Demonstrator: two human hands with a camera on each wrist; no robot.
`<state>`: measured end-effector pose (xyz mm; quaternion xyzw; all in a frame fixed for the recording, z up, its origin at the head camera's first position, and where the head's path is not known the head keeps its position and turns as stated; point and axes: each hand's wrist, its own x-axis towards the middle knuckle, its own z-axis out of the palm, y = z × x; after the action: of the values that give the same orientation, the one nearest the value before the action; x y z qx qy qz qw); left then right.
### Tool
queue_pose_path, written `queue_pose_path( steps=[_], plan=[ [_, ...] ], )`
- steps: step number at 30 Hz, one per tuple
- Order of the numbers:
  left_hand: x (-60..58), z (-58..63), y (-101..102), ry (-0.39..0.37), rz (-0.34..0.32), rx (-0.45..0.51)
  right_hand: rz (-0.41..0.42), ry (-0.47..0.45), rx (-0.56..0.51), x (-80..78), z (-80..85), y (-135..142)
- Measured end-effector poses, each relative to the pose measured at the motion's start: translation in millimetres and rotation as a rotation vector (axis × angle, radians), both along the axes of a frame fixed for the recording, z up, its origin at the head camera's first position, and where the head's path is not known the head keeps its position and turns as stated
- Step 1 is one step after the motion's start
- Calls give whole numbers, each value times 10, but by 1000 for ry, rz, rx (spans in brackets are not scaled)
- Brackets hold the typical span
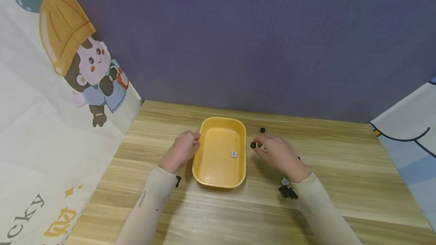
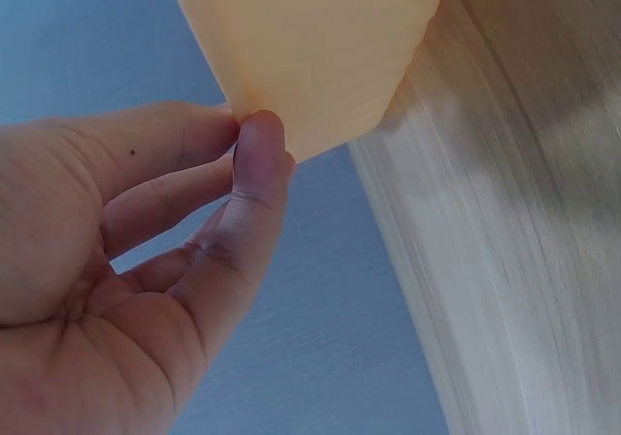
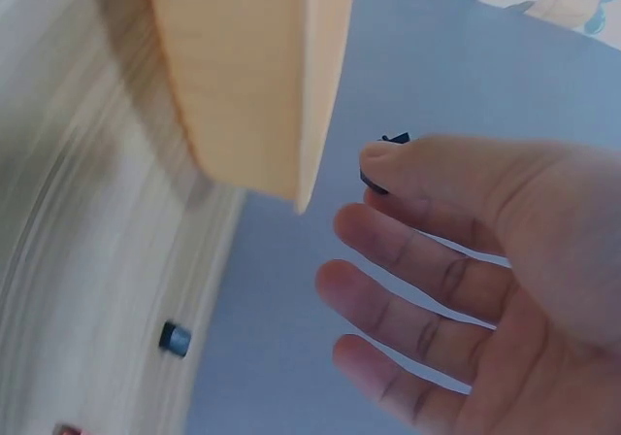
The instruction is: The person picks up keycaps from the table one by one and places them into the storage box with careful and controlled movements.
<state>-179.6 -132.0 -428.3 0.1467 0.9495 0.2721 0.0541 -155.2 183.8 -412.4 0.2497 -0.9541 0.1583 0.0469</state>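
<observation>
A yellow plastic bin [image 1: 218, 143] stands on the table, with a small white tile with a dark mark [image 1: 234, 154] lying inside it. My left hand [image 1: 182, 149] pinches the bin's left rim between thumb and fingers, as the left wrist view shows close up. Just beyond the right rim, my right hand [image 1: 278, 155] holds a small black piece [image 1: 253, 145] between thumb and index finger. In the right wrist view the other fingers are spread apart, and the thumb covers much of that black piece [image 3: 396, 140].
One black piece [image 1: 262, 130] lies beyond the right hand. Near the right sleeve are several black pieces [image 1: 287, 192] and a white tile [image 1: 285, 181]. Another black piece [image 1: 178, 181] sits partly behind the left sleeve. A dark blue-grey panel [image 1: 252, 44] rises at the table's back edge.
</observation>
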Motion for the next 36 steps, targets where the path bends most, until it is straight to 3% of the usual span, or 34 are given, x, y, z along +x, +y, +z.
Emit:
queue_pose_path(
  steps=[9, 19, 36],
  plan=[
    [-10, -10, -8, 7, -6, 4, 41, -21, -29, 43, 81, -230],
    [-7, -15, -6, 3, -4, 12, 109, 15, -27, 67, 72, -427],
    [-7, -27, -12, 33, -6, 18, 83, 62, -45, 82, 57, -221]
  ],
)
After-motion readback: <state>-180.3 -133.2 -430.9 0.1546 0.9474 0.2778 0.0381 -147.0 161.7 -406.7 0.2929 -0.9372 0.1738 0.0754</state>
